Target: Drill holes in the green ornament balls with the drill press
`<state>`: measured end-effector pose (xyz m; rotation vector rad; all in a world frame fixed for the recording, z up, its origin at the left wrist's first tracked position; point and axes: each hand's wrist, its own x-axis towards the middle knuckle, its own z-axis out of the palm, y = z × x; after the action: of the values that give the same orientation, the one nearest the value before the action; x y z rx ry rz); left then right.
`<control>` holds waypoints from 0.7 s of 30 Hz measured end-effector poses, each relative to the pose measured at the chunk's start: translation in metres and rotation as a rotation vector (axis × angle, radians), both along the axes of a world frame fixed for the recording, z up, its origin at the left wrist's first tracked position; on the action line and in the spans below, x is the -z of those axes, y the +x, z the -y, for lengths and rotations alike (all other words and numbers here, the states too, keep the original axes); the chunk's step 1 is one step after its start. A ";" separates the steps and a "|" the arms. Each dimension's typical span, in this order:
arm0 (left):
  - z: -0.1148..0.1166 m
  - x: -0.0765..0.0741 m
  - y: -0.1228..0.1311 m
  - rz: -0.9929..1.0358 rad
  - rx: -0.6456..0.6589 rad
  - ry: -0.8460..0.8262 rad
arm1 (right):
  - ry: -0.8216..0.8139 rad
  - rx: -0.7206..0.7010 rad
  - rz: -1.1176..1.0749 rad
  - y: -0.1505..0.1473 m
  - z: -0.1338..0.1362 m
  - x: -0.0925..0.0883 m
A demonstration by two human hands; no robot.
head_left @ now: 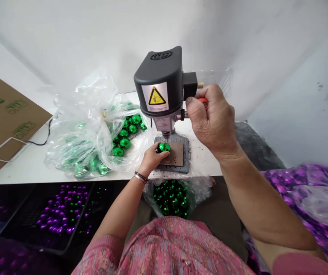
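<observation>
A small dark grey bench drill stands on a white table. My left hand is closed round a shiny green ball, holding it on the brown pad of the drill's base right under the drill bit. My right hand is wrapped round the drill's red-tipped lever at the machine's right side.
A clear plastic bag of green balls lies left of the drill. Another bag of green balls hangs below the table edge. A dark crate of purple balls sits lower left, purple balls in plastic at right, a cardboard box far left.
</observation>
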<state>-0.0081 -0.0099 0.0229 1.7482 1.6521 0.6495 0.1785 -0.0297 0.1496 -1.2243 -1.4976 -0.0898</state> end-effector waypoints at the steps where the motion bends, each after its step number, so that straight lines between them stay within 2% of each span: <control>1: 0.000 0.000 0.002 -0.022 0.005 0.016 | 0.002 -0.006 0.006 0.000 0.000 0.001; 6: -0.004 0.006 0.011 -0.138 0.115 0.149 | -0.013 -0.012 0.004 0.001 0.002 0.002; 9: -0.008 0.010 0.013 -0.157 0.180 0.159 | -0.028 -0.005 -0.019 0.000 0.003 0.002; 15: -0.011 0.019 0.009 0.055 0.094 0.037 | 0.010 -0.015 -0.003 -0.001 0.008 0.006; 21: -0.007 0.022 0.011 0.079 0.093 0.038 | 0.096 0.022 0.124 0.002 0.017 0.030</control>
<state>0.0031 -0.0027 0.0006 1.7914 1.5050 0.7026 0.1806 -0.0463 0.1196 -1.1756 -1.5692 -0.2533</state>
